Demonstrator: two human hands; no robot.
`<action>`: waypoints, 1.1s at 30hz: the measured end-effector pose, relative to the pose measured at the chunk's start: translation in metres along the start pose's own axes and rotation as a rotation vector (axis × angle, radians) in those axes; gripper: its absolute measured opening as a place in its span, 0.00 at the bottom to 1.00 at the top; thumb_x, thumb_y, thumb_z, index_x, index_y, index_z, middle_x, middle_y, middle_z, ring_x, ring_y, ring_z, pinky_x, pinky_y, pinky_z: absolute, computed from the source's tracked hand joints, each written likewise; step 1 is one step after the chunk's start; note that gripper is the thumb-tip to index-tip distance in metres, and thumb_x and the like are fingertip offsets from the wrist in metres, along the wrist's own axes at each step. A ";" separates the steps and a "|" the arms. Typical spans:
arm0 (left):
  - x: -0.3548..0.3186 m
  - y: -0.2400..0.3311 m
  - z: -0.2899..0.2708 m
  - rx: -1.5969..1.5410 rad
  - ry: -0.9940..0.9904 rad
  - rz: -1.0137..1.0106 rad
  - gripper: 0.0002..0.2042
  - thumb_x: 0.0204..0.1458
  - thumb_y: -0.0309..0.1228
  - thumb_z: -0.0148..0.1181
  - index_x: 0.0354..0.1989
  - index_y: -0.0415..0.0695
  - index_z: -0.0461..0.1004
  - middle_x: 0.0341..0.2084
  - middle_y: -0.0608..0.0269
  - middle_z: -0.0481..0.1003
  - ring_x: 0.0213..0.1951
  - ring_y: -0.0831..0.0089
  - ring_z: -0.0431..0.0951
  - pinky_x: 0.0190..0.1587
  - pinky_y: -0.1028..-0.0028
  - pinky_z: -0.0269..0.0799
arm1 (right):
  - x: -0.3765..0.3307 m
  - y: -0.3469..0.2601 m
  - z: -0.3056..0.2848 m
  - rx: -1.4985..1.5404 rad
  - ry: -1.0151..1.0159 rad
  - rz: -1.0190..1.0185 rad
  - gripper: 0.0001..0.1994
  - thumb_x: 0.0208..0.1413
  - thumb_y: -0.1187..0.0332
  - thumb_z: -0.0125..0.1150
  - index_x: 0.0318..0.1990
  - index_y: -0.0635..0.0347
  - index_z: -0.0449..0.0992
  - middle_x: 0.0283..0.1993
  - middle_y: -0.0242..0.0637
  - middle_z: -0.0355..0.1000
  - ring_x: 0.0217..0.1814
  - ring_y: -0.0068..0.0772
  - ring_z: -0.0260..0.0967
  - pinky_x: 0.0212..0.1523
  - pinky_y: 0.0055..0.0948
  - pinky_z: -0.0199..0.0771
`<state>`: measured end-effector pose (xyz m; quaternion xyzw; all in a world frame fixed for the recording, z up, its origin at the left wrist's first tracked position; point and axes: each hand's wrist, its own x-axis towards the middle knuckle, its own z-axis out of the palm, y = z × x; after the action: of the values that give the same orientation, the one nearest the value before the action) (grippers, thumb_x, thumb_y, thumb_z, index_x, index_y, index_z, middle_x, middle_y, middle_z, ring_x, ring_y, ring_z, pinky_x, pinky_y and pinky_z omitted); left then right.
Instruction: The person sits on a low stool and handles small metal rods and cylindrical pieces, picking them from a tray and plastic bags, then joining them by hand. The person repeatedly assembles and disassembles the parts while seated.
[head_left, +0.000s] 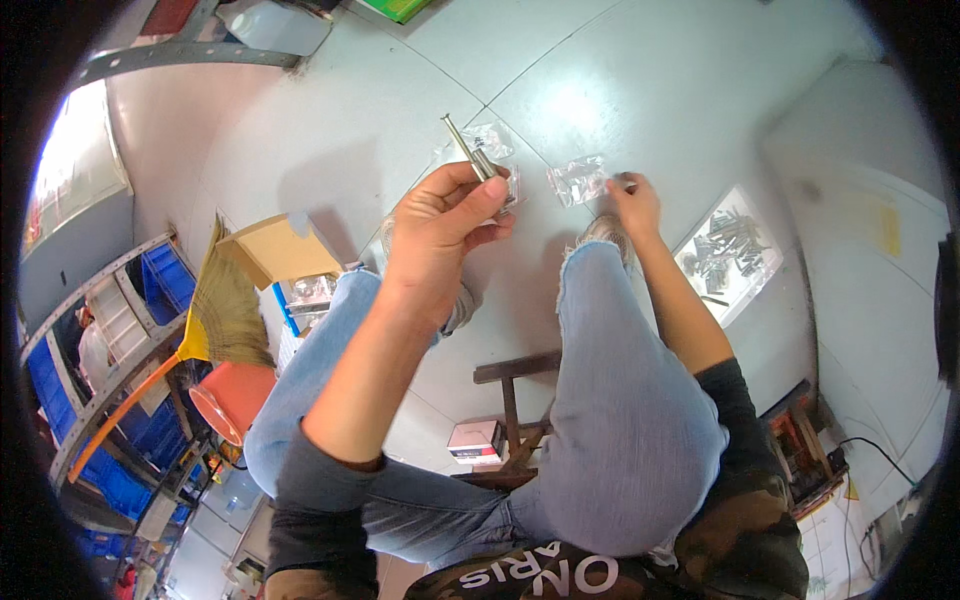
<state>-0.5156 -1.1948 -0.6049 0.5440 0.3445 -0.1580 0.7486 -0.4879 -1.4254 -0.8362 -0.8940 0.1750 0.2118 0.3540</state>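
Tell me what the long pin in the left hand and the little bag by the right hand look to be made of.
The pin, held upright in the left hand, looks like bare metal: grey, thin, straight, with a dull shine. The bag, on the floor at the right hand, looks like thin clear plastic film: see-through, crinkled, with bright glints. Its contents are too small to tell.

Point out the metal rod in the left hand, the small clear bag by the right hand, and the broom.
metal rod (pixel 462 142), head view, mid-shaft
small clear bag (pixel 578 182), head view, centre
broom (pixel 225 305), head view, bristles
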 end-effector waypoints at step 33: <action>-0.304 -0.021 0.016 -0.063 -0.147 0.670 0.07 0.49 0.25 0.56 0.33 0.34 0.74 0.30 0.66 0.65 0.29 0.79 0.67 0.34 0.78 0.64 | -0.393 -0.166 -0.202 1.106 -0.996 -0.357 0.13 0.60 0.59 0.42 0.35 0.59 0.67 0.22 0.31 0.64 0.11 0.13 0.44 0.11 0.14 0.42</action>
<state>-0.7396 -1.2586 -0.4077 0.5905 0.0964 0.0686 0.7983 -0.6937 -1.3899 -0.4130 -0.4003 -0.0717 0.4112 0.8158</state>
